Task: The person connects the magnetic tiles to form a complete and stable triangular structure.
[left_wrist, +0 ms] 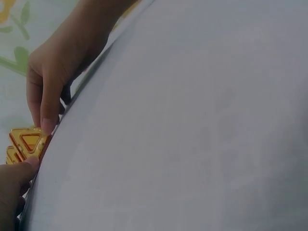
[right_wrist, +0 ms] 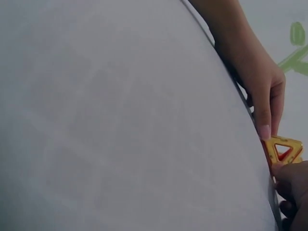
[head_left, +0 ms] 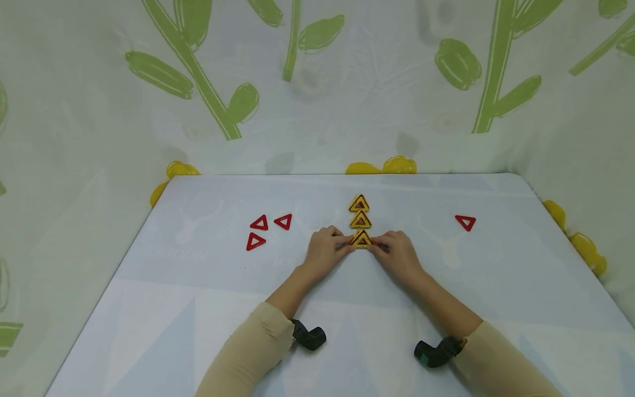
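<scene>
A column of three yellow triangular magnetic-tile pieces stands mid-table in the head view: the far piece (head_left: 359,203), the middle piece (head_left: 360,220) and the near piece (head_left: 361,239). Dark red shows inside their frames. My left hand (head_left: 326,246) pinches the near piece at its left corner, between thumb and forefinger. At its right corner, my right hand (head_left: 397,252) pinches the same piece. Both wrist views show fingers and thumbs on the yellow frame (left_wrist: 30,143), with red along its edge; the right wrist view shows the yellow piece (right_wrist: 285,148) partly covered.
Left of the column lie three red triangular tiles, one of them the upper-left tile (head_left: 259,223). A single red triangle (head_left: 466,222) lies to the right. The white table (head_left: 218,298) meets a wall (head_left: 317,121) with printed green leaves.
</scene>
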A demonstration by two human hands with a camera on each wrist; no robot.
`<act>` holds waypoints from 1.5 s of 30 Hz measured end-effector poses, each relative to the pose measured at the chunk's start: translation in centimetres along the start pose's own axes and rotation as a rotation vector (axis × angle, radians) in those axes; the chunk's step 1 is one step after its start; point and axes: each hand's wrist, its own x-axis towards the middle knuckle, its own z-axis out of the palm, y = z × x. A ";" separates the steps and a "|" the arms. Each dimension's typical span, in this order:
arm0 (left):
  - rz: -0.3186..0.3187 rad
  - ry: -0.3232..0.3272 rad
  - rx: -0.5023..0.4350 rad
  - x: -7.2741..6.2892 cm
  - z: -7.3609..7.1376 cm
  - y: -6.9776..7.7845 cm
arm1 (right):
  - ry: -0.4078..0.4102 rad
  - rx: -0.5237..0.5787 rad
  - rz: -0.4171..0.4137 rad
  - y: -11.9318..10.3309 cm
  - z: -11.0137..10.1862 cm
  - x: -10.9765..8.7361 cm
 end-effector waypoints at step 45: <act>-0.341 0.106 -0.272 -4.5 -8.4 -5.5 | -0.035 0.128 0.217 5.6 -7.9 -1.3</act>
